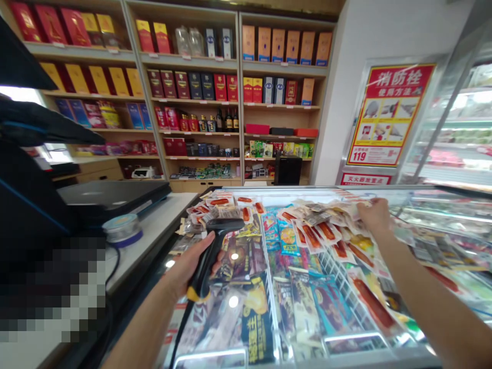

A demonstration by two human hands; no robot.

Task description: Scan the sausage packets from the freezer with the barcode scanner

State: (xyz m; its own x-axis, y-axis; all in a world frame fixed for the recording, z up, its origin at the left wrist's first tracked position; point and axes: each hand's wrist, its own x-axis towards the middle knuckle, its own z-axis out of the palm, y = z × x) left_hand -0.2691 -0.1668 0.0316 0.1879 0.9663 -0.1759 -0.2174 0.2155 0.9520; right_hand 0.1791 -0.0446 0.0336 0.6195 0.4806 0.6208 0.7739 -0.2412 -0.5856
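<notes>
- Black handheld barcode scanner (210,256) in the left hand (189,264), fingers wrapped round its handle, above the display freezer (357,361), left half.
- Right hand (374,216), fingers bent, touches piled sausage packets (328,230) near the freezer's far edge; whether it pinches one, I cannot tell.
- White tabletop (165,218) borders the freezer's left edge; hands well apart.

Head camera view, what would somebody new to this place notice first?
Probably the black handheld scanner, held in the left hand just left of centre, above packaged goods. Next, the red sausage packets spread right of centre, with the right hand at their far side. Behind, the red-and-yellow notice stands out on the wall at upper right, to the right of shelves lined with bright boxes.
</notes>
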